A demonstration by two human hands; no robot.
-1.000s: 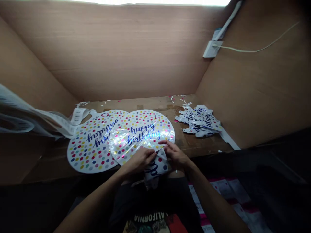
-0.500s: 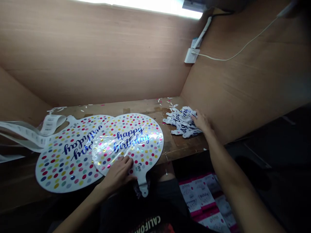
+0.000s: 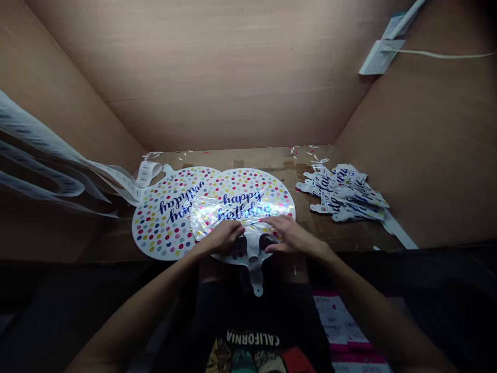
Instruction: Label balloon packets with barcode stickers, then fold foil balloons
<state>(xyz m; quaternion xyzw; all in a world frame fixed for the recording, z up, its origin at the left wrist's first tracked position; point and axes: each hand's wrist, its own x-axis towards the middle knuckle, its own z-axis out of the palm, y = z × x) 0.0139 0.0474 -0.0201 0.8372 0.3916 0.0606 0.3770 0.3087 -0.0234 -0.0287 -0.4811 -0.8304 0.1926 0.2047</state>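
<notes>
A round white foil balloon (image 3: 243,199) with coloured dots and blue "happy birthday" lettering lies flat on the wooden bench (image 3: 233,159), its tail (image 3: 257,277) pointing toward me. My left hand (image 3: 221,237) and my right hand (image 3: 291,235) rest flat on its lower part, fingers spread, gripping nothing. Under its left edge lies a matching dotted balloon (image 3: 159,223), partly covered. To the right sits a loose pile of smaller foil pieces with blue lettering (image 3: 341,191), out of reach of both hands.
A long strip of printed labels (image 3: 143,173) trails off the left side of the bench. Small paper scraps lie along the back edge. Wooden walls enclose the bench, with a wall socket and cable (image 3: 378,57) at upper right. Printed cards (image 3: 345,324) lie below the bench at right.
My right hand has come back from the pile to the balloon. Both hands now lie flat on it, and its tail, earlier folded between them, lies straight out toward me.
</notes>
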